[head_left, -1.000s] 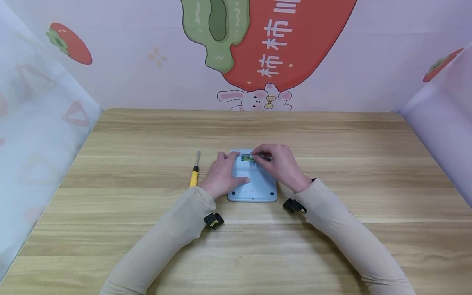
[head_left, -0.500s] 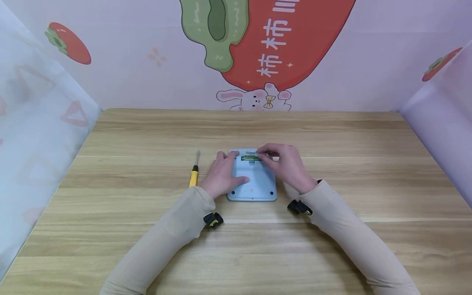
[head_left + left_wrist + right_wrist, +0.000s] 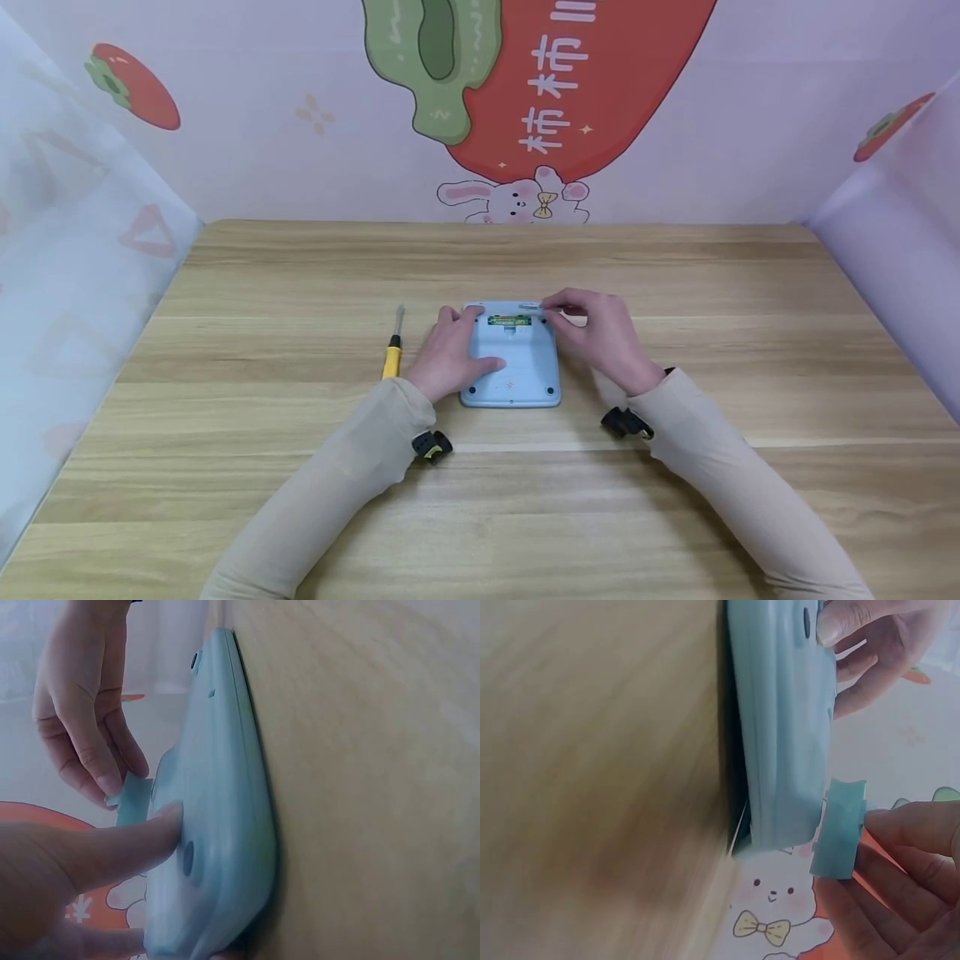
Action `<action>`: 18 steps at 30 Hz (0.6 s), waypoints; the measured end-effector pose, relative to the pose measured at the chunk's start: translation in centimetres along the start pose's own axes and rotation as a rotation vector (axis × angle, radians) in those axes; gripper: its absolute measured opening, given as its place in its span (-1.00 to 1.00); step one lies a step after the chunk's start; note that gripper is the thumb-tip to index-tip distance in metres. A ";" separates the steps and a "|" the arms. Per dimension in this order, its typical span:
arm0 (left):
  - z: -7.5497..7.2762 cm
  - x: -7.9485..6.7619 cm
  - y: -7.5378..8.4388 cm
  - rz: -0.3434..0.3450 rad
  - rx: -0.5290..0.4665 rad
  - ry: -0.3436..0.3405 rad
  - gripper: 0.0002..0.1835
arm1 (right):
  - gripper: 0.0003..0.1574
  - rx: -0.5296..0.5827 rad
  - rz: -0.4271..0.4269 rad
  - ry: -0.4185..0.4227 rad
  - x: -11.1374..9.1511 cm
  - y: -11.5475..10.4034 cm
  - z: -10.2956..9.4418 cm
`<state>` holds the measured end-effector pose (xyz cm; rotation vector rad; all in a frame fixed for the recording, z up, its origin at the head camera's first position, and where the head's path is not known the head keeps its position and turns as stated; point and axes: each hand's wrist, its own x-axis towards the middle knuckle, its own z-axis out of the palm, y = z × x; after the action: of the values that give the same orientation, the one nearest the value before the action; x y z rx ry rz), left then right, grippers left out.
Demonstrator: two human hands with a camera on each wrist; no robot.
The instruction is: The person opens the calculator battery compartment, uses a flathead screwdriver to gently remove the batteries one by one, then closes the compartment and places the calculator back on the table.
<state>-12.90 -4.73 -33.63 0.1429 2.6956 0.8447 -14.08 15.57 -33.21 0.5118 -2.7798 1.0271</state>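
Shifted right hand (image 3: 600,335) and little cover (image 3: 840,829) further right since half a second ago. Got blue device (image 3: 521,367) flat on the desk (image 3: 300,283), gripped along its left edge by left hand (image 3: 448,350). Got cover pinched in right hand (definitely nearer), long axis sideways, just over device's far-right corner, right of green battery (image 3: 508,321).

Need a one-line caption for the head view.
Left hand on a pale blue device with its battery showing, right hand pinching a small matching cover, yellow screwdriver lying to the left.
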 end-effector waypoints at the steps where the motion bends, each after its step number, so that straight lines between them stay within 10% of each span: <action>1: 0.0 0.0 0.0 0.000 -0.001 -0.001 -0.16 | -0.82 -0.002 0.009 -0.002 -0.1 0.0 -0.1; 18: 0.0 -0.1 0.1 -0.005 -0.011 0.001 -0.16 | -0.84 -0.046 0.050 0.016 -1.0 1.4 -1.4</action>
<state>-12.84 -4.67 -33.54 0.1329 2.6909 0.8587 -13.60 17.73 -33.22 0.4286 -2.8085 0.9701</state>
